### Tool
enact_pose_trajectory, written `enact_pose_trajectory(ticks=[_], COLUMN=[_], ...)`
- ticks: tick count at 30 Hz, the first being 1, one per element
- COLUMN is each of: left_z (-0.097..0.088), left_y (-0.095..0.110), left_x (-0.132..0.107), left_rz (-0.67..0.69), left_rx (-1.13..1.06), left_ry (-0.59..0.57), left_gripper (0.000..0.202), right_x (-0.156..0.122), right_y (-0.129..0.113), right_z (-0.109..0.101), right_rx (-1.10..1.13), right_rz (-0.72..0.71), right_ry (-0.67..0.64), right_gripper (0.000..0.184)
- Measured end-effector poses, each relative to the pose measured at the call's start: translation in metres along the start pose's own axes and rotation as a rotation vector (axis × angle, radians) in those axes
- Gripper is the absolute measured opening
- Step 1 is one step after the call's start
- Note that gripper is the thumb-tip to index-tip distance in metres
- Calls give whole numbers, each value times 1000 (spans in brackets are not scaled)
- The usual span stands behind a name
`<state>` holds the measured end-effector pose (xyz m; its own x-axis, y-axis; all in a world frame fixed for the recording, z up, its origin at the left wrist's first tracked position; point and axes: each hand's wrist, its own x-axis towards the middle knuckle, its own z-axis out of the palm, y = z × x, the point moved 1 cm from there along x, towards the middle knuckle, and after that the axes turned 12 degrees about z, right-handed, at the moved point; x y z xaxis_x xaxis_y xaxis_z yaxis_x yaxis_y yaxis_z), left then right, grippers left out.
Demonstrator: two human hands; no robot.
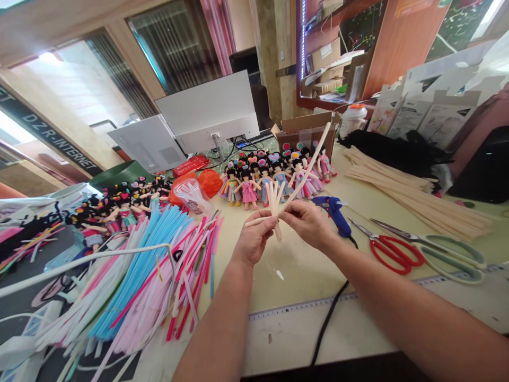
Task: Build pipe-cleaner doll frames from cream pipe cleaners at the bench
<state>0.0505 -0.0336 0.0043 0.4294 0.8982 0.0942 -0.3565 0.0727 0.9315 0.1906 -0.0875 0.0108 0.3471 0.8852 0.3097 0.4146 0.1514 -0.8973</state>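
Above the middle of the table, my left hand [254,237] is closed around a small bunch of beige pipe cleaners [273,195], whose short ends fan upward and poke out below. My right hand [308,224] pinches a long beige pipe cleaner [311,165] close to the bunch, and its free end slants up to the right. The fingertips of both hands almost meet, so the joint between the pieces is partly hidden. Just right of my right hand lies a blue glue gun [338,215]. Behind the hands stand several small pipe-cleaner dolls [248,190].
Coloured pipe cleaners [159,260] spread over the left side, with more dolls [126,208] behind. Red-handled scissors [392,254] and green-handled scissors [451,255] lie at right, before a beige pipe-cleaner pile [421,197]. A black cable [329,318] crosses the front edge. A monitor [210,109] stands behind.
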Motion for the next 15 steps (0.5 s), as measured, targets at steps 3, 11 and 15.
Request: enact_pose_trajectory(ticks=[3,11,15], left_z=[0,-2,-2], left_y=[0,-2,-2], left_x=[0,1,1], left_rz=[2,40,27], left_rx=[10,30,10], left_ry=[13,8,13], left_gripper=[35,33,33], right_x=[2,4,4], right_y=[1,2,1], right_z=[1,3,2], right_rx=[119,236,224], right_rz=[155,216,243], right_ry=[-112,-179,-163], right_gripper=[28,27,23])
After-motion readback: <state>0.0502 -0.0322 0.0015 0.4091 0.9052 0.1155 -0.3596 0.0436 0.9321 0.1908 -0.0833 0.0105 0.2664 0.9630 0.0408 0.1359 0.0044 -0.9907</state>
